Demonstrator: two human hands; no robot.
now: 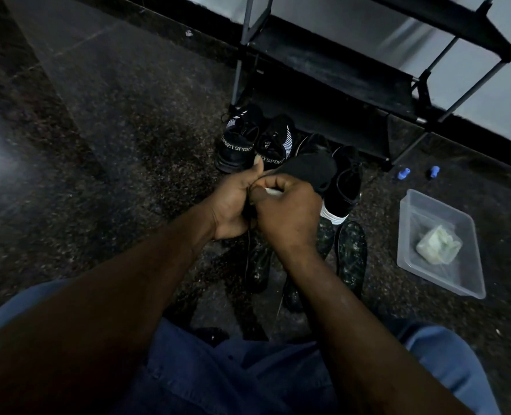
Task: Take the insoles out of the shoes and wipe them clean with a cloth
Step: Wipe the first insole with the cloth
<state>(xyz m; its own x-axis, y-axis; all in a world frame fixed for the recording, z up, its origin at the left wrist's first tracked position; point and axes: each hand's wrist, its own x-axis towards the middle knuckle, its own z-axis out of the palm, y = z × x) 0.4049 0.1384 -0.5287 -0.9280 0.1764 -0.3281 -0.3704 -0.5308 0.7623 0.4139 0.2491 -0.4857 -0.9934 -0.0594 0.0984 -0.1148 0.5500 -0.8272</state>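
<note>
My left hand (233, 205) grips the near end of a black insole (311, 169), thumb pointing up. The insole sticks out to the upper right, above the floor. Against it, my right hand (287, 214) is curled round a white cloth (273, 191), of which only a small strip shows between the fingers. Behind the hands stand two black shoes lettered SPORT (239, 145) and a black shoe with a white sole (344, 190). Two speckled dark insoles (351, 256) lie on the floor below my hands.
A clear plastic tray (469, 283) holding a pale crumpled cloth (438, 244) sits on the floor at the right. A black shoe rack (338, 76) stands against the wall behind the shoes. Two small blue objects (402, 173) lie near its foot. My knees in blue jeans fill the bottom.
</note>
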